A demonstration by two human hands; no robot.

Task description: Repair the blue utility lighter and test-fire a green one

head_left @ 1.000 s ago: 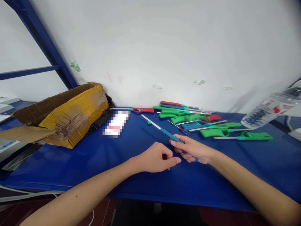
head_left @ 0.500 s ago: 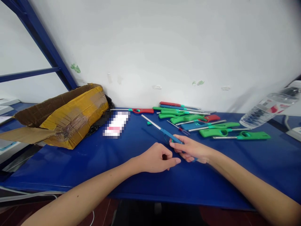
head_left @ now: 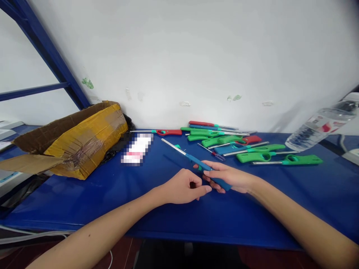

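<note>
So the right hand [head_left: 238, 177] has a blue lighter [head_left: 196, 161], the long-neck kind. The grip on that side is closed round the handle, thumb lying along it and the other fingers wrapped underneath, with the index finger over by the greenish trigger. The lighter's over the near-middle part of the blue table [head_left: 106, 201], metal neck pointing away and off to the left.

The left hand [head_left: 182, 186] is just beside it, in a loose curl: thumb sticking out, a small dark gap between it and the index finger. Can't tell if anything's tucked in that palm.

As for labels, the water bottle [head_left: 316, 127] on the right has a white one with red on it, but the lettering's too blurry for me to read. The white card [head_left: 137, 149] on the left is pixelated, so all I get is a pinkish-red band. Next to that is a cardboard box [head_left: 86, 142] covered in yellow tape.

Behind the right hand there's a messy pile of lighters [head_left: 221, 141], mostly green plus some red and blue, with a little screwdriver [head_left: 218, 156] at the near edge. One red lighter [head_left: 172, 132] lies farther left, by the wall.
</note>
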